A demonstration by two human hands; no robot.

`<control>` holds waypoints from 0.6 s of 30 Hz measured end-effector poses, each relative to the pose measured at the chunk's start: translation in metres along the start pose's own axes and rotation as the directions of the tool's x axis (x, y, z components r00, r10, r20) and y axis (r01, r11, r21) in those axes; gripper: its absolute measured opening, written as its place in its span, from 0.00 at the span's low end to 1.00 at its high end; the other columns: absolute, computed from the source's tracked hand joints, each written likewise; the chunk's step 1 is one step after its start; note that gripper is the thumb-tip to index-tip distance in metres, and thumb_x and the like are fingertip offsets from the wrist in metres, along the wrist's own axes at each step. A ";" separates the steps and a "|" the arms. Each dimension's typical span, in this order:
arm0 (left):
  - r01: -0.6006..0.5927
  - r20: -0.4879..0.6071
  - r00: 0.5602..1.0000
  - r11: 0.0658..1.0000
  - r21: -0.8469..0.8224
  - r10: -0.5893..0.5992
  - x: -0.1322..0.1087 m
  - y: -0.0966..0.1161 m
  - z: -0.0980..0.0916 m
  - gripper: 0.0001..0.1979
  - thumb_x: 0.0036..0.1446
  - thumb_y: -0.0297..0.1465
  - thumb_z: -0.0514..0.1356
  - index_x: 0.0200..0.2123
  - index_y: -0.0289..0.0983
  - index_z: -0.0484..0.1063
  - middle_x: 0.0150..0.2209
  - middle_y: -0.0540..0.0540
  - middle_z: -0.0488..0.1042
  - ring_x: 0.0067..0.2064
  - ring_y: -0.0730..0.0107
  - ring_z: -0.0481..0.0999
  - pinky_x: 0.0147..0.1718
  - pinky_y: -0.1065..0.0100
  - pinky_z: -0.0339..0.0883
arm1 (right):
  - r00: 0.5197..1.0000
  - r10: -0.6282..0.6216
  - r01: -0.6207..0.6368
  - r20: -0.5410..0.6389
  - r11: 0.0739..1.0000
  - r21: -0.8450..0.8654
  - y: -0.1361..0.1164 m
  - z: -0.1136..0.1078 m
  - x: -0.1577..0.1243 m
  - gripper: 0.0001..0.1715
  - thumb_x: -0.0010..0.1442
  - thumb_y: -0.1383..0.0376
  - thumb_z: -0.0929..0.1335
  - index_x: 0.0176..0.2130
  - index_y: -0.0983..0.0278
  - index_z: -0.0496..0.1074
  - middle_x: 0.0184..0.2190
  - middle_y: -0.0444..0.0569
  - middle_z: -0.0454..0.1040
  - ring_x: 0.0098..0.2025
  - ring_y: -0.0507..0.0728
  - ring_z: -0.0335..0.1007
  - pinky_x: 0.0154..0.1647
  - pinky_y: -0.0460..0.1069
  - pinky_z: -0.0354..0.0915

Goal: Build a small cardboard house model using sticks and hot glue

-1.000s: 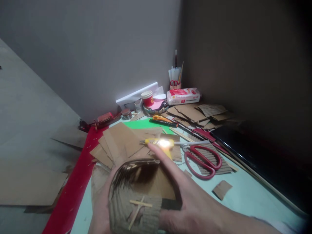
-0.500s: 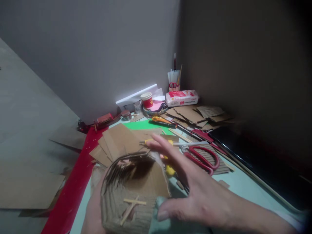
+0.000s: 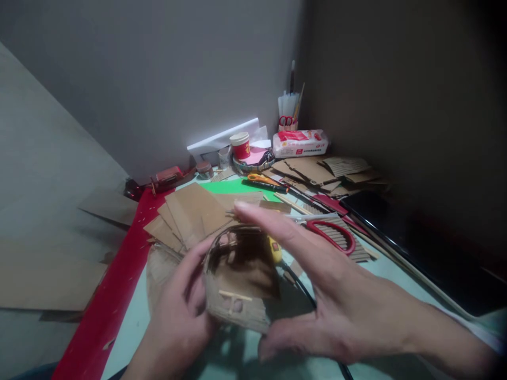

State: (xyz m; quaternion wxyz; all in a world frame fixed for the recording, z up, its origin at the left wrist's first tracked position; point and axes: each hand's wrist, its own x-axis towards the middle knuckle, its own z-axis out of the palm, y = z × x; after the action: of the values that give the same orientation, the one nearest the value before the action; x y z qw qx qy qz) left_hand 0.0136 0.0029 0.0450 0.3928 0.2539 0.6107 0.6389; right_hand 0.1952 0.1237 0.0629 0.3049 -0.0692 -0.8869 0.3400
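Note:
My left hand point(image 3: 178, 311) grips a small curved cardboard model point(image 3: 241, 274) by its left side, fingers wrapped on the rim. A thin wooden stick lies glued across the model's front. My right hand point(image 3: 325, 295) hovers just right of the model, fingers stretched out and apart, index finger reaching over its top; it holds nothing. A yellow tool point(image 3: 274, 251) with a black cord lies behind the model, mostly hidden.
Flat cardboard pieces point(image 3: 190, 214) lie stacked behind the model, on green paper point(image 3: 233, 186). Red scissors point(image 3: 330, 232) and wooden sticks lie to the right. A red cup point(image 3: 240, 145), tissue pack point(image 3: 300, 143) and pen holder point(image 3: 289, 111) stand at the wall. A red strip point(image 3: 119, 279) edges the table.
My right hand let go of the model's right side and spread open above it. My left hand turned and raised the model. The yellow tool's bright glow from one second ago no longer shows.

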 end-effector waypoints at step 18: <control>-0.260 0.247 0.949 0.932 0.252 0.198 0.002 -0.002 -0.013 0.33 0.46 0.21 0.72 0.54 0.54 0.76 0.62 0.54 0.76 0.64 0.60 0.73 0.60 0.67 0.69 | 0.994 -0.066 0.062 -0.081 0.996 -0.058 -0.002 0.017 -0.004 0.53 0.63 0.59 0.75 0.74 0.54 0.44 0.73 0.50 0.53 0.75 0.59 0.48 0.74 0.50 0.54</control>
State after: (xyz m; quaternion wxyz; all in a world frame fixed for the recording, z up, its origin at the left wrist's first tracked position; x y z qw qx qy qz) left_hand 0.0020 -0.0029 0.0409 0.3395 0.4454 0.6148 0.5554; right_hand 0.1883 0.1117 0.0521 0.3502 -0.0631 -0.8843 0.3023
